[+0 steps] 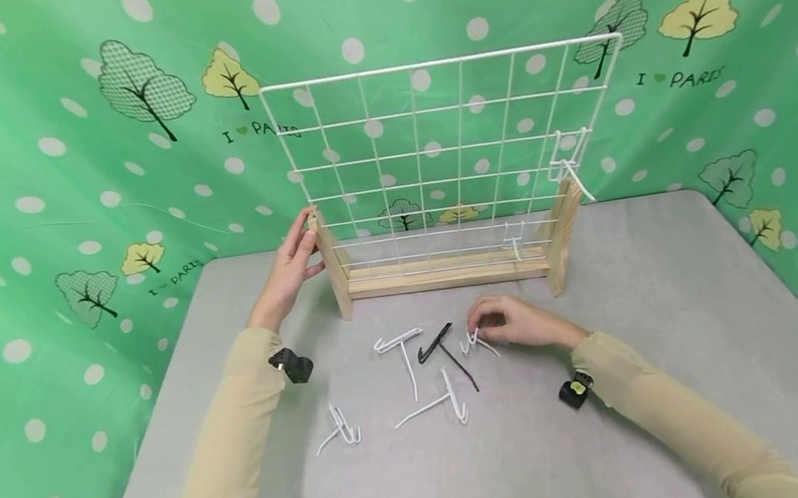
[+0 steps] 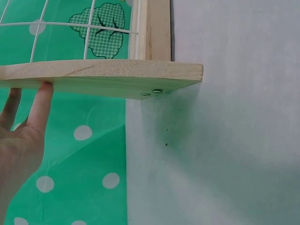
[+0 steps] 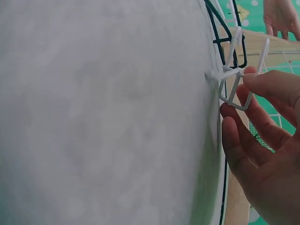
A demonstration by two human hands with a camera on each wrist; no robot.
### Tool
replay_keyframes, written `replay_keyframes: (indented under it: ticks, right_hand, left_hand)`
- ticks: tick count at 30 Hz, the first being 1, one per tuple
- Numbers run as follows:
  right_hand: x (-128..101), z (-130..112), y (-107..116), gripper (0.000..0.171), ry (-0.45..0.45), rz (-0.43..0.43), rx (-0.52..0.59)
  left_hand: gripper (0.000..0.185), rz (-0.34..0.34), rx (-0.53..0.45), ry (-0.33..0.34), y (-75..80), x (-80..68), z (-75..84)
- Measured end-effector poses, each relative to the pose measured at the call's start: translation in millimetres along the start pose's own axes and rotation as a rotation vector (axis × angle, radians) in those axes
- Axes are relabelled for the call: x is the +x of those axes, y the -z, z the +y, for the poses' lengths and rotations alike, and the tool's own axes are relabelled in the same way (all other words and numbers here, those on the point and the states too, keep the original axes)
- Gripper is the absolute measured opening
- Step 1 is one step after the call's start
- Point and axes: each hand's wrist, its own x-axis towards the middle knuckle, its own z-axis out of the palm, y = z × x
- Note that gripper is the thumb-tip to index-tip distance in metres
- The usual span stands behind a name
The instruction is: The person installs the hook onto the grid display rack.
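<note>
Reaching sleeves (image 1: pixel 220 474): two, beige, entering my head view from the near edge, above the grey table (image 1: pixel 550 473). I see a black wrist camera (image 1: pixel 299 368) at the left cuff and another at the right.

Near-left hook (image 1: pixel 344 429): white wire, lying on the table, well apart from the other loose hooks.

Near-centre hook (image 1: pixel 452 396): white wire, lying with its long prong toward the left.

Black hook (image 1: pixel 440 343): lying on the table, its long prong slanting toward my near side.

T-shaped hook (image 1: pixel 402 342): white wire, just left of the black hook.

Held hook (image 1: pixel 473 338): white wire, just right of the black hook, in front of the rack. I cannot tell whether it touches the table.

Right hand (image 1: pixel 522 323): thumb and fingertips closed down to the wire, pinching the held hook.

Left hand (image 1: pixel 288 268): fingers mostly extended and spread, fingertips touching the outer face of the left upright (image 1: pixel 332 270).

Rack: wooden base bar (image 1: pixel 448 274) between the left upright and right upright (image 1: pixel 563 240), carrying a white wire grid (image 1: pixel 440 63).

Hooks on the grid: both white, toward the right side; a lower hook (image 1: pixel 516 247) near the base bar, an upper hook (image 1: pixel 570 165) by the top of the right upright.

Backdrop cloth (image 1: pixel 368 13): green, white dots, printed trees, behind the grid.
</note>
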Motion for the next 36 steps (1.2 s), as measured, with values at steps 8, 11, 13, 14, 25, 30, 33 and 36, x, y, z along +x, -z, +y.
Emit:
replay_keyframes:
  ticks: [8, 11, 13, 14, 25, 30, 33, 36]
  right_hand:
    - [-3.8, -1.4, 2.7, 0.015, -0.014, 0.066, 0.004]
    - [-4.5, -2.7, 1.8, 0.014, -0.013, 0.102, 0.029]
    - [-4.8, -4.6, 1.1, 0.014, -0.008, 0.128, 0.045]
    - [-5.3, -10.2, 1.7, 0.013, -0.007, 0.141, 0.047]
    - [-4.7, -50.3, 12.1, 0.013, -0.014, 0.233, 0.035]
    - [-3.2, -52.3, 14.5, 0.015, -0.025, 0.245, 0.034]
    - [-0.9, -53.0, 16.2, 0.016, -0.040, 0.263, 0.046]
    - [0.8, -53.9, 16.9, 0.016, -0.047, 0.284, 0.061]
  left_hand:
    - [0.056, -0.016, 0.015, -0.011, 0.2, -0.8, -0.1]
    - [0.055, -0.013, 0.021, -0.010, 0.5, -2.0, 0.5]
    - [0.054, -0.015, 0.016, -0.006, 0.2, -2.4, 1.9]
    - [0.054, -0.018, 0.017, -0.004, -1.0, -3.8, 5.7]
    - [0.055, -0.020, 0.031, -0.023, 1.1, -0.5, 3.9]
    - [0.055, -0.027, 0.040, -0.029, 1.5, -1.0, 1.7]
    - [0.055, -0.031, 0.040, -0.033, 2.7, -0.2, 1.7]
    - [0.055, -0.031, 0.042, -0.035, 4.5, -0.6, 3.0]
